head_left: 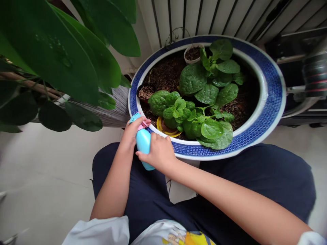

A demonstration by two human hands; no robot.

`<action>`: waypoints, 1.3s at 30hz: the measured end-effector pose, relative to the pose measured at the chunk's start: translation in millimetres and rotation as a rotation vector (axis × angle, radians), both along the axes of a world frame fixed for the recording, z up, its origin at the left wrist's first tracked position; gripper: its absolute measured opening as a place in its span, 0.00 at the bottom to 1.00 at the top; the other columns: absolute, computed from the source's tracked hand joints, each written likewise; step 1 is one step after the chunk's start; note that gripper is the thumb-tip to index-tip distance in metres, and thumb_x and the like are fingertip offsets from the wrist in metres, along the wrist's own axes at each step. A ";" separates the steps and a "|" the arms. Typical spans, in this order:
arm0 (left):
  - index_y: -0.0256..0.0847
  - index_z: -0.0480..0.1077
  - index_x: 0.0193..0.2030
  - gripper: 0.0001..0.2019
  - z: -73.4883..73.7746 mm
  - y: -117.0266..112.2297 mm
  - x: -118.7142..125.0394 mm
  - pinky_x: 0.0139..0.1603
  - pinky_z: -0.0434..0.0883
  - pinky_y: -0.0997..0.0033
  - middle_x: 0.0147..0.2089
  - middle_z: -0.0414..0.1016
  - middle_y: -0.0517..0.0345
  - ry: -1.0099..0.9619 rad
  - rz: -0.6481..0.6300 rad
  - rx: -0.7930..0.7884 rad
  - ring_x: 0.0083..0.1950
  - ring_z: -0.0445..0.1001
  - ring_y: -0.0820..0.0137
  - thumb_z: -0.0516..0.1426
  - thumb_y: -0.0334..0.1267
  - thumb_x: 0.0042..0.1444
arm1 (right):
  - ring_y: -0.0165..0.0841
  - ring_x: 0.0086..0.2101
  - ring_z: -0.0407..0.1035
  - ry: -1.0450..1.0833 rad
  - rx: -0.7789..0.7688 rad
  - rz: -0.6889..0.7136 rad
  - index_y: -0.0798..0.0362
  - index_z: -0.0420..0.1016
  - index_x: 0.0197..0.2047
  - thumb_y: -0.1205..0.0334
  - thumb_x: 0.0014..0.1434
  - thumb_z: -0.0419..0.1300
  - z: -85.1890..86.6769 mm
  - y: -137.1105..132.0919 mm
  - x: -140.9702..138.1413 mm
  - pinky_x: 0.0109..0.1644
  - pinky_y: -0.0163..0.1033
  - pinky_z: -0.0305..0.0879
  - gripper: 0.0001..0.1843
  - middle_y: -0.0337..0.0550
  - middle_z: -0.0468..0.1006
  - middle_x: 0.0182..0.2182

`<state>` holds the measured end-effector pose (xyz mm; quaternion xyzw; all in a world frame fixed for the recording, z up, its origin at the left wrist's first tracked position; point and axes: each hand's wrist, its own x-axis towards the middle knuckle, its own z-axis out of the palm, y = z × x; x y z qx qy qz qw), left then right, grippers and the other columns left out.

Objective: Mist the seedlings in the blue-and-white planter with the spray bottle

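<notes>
a: what have you got in your hands?

b: a light blue spray bottle (143, 142) with a pink trigger. my right hand (158, 152) is wrapped around its body from the side, fingers closed on it, thumb underneath. my left hand (133, 131) is closed over the top, around the spray head, with a finger by the pink part.

a: and where is the bottle?

b: held in the air over my lap, just beside the near rim of the big blue-and-white planter (270, 112), on its left side. the head of the bottle is up and tilted toward the rim.

a: what's in the planter?

b: dark soil and a leafy spinach-like plant (204, 98) with broad crinkled green leaves, some spilling over the near edge. a yellow saucer (163, 128) sits in the soil close to my right hand, and there's a small dark pot (145, 92) at the left side and a small white pot (192, 54) at the back.

a: anything else around?

b: a large-leaved plant (58, 58) hangs over on my left, with water drops on a leaf. below is the pale tiled floor (46, 177), and my knees in dark trousers (255, 180) sit under the planter.
</notes>
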<state>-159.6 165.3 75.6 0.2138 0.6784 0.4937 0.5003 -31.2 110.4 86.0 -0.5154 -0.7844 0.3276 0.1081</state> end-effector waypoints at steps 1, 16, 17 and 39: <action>0.38 0.70 0.31 0.12 0.1 -0.7 -0.3 0.36 0.76 0.72 0.28 0.77 0.56 0.013 -0.004 0.003 0.31 0.78 0.70 0.65 0.40 0.41 | 0.50 0.42 0.73 0.003 0.003 0.001 0.62 0.69 0.48 0.37 0.53 0.61 -0.5 -0.6 0.5 0.50 0.53 0.62 0.35 0.56 0.78 0.40; 0.40 0.69 0.29 0.08 1.9 -4.0 1.8 0.24 0.70 0.77 0.19 0.70 0.65 0.033 -0.017 0.001 0.21 0.69 0.75 0.61 0.37 0.41 | 0.49 0.40 0.72 0.013 0.020 -0.005 0.63 0.70 0.48 0.37 0.53 0.61 -3.0 -3.7 0.8 0.49 0.53 0.62 0.36 0.55 0.78 0.39; 0.40 0.69 0.30 0.08 2.2 -3.4 2.3 0.23 0.70 0.77 0.19 0.69 0.65 0.026 -0.015 -0.008 0.20 0.69 0.75 0.61 0.36 0.41 | 0.49 0.40 0.72 0.015 0.018 -0.006 0.63 0.70 0.48 0.37 0.53 0.61 -3.1 -3.2 0.6 0.49 0.53 0.62 0.36 0.55 0.78 0.39; 0.48 0.60 0.64 0.48 13.9 -10.2 0.7 0.62 0.68 0.53 0.66 0.65 0.47 -0.071 -0.543 0.255 0.65 0.66 0.49 0.66 0.65 0.38 | 0.48 0.47 0.71 0.637 0.032 -0.051 0.53 0.64 0.55 0.40 0.47 0.65 -24.1 36.1 40.9 0.50 0.50 0.66 0.38 0.53 0.75 0.50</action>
